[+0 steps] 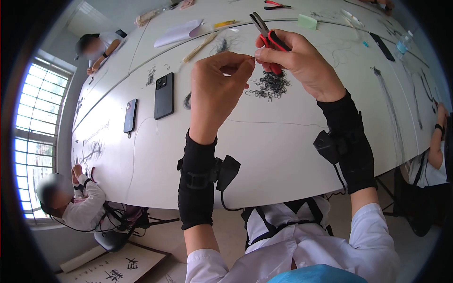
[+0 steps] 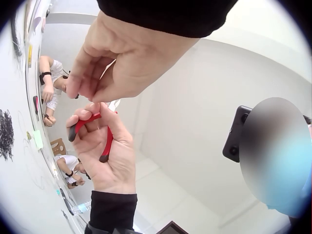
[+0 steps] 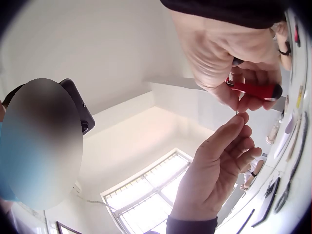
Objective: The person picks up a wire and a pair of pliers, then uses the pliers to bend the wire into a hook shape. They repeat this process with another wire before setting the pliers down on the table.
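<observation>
My left hand [image 1: 214,92] pinches a tiny thin wire-like piece [image 3: 237,112] between thumb and forefinger. What kind of piece it is, I cannot tell. My right hand [image 1: 306,63] holds red-handled pliers [image 1: 279,41] in its curled fingers, their metal nose pointing up and away. The right thumb and forefinger meet right at the left fingertips, on the same small piece. Below the hands, a pile of small black hooked wire pieces [image 1: 272,86] lies on the white table [image 1: 269,155]. In the left wrist view, the red handles [image 2: 108,141] sit spread across the right palm.
Two phones, a large black one [image 1: 164,96] and a smaller one [image 1: 130,115], lie left of the hands. A wooden stick [image 1: 199,47], white paper [image 1: 178,33] and a dark wire bundle [image 1: 222,46] are farther back. Other people [image 1: 99,45] sit around the table.
</observation>
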`<move>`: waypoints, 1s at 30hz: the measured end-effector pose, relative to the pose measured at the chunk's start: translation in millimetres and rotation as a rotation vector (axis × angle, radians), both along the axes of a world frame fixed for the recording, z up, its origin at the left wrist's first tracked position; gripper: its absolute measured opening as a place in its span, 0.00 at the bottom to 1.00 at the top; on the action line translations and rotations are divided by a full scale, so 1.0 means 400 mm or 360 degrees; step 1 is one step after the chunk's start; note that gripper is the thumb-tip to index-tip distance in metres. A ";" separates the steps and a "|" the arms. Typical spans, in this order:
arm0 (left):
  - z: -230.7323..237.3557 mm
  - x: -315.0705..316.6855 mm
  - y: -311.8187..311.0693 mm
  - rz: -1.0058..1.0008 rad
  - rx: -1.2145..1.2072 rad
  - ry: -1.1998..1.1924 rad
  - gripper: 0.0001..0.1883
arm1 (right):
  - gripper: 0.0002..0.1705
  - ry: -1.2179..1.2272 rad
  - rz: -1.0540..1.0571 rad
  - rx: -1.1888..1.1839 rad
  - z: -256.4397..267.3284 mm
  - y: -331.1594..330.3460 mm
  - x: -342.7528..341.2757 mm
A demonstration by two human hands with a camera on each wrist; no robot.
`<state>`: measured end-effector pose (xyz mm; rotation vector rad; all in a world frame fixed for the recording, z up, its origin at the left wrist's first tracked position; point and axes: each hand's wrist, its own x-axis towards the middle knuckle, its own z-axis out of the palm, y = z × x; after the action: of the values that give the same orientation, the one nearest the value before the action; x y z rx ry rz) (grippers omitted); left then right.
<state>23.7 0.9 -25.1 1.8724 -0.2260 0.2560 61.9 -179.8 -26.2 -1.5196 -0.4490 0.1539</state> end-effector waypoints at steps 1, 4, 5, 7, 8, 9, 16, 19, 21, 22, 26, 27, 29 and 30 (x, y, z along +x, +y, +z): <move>-0.004 0.000 -0.003 0.0002 -0.0010 -0.0026 0.11 | 0.09 0.0002 -0.0006 -0.0014 0.001 0.001 0.000; 0.002 -0.003 -0.003 -0.0004 0.0028 0.0016 0.11 | 0.10 -0.0028 -0.0038 -0.0068 -0.004 0.003 -0.001; 0.006 -0.004 -0.002 -0.0009 0.0052 0.0048 0.11 | 0.11 -0.0046 -0.0050 -0.0088 -0.005 0.004 -0.002; -0.002 0.004 0.004 -0.0027 -0.0046 0.0063 0.11 | 0.13 -0.0054 -0.0072 -0.0059 0.005 0.002 -0.007; -0.005 0.007 0.007 -0.0037 -0.0096 0.0071 0.11 | 0.14 -0.0058 -0.0083 -0.0044 0.009 0.002 -0.009; -0.003 0.008 0.008 -0.0044 -0.0167 0.0081 0.12 | 0.14 -0.0094 -0.0093 -0.0054 0.005 -0.002 -0.006; 0.013 0.003 0.010 -0.0124 -0.0384 0.0196 0.13 | 0.15 -0.0200 -0.0044 -0.0061 0.003 -0.004 -0.002; 0.013 0.002 0.011 -0.0165 -0.0439 0.0225 0.13 | 0.15 -0.0197 -0.0035 -0.0031 0.005 -0.002 -0.005; 0.011 0.004 0.019 -0.0235 -0.0560 0.0267 0.12 | 0.15 -0.0177 -0.0040 0.0002 0.007 -0.001 -0.009; 0.009 0.007 0.028 -0.0289 -0.0661 0.0301 0.11 | 0.15 -0.0161 -0.0045 0.0029 0.007 0.002 -0.011; -0.009 0.018 0.037 -0.0368 -0.1093 0.0301 0.09 | 0.15 -0.0086 0.0015 0.0067 -0.001 0.019 -0.022; -0.015 0.020 0.038 -0.0380 -0.1125 0.0307 0.09 | 0.14 -0.0079 0.0011 0.0040 -0.004 0.033 -0.027; -0.021 0.023 0.040 -0.0407 -0.1187 0.0323 0.08 | 0.14 0.0006 0.0028 0.0068 -0.016 0.055 -0.031; -0.020 0.020 0.038 -0.0418 -0.1198 0.0335 0.08 | 0.14 0.0050 0.0036 0.0082 -0.022 0.064 -0.034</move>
<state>31.9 16.2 -32.9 1.0974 -0.1926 -0.0427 48.2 -154.1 -35.0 -1.4603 -0.4420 0.1820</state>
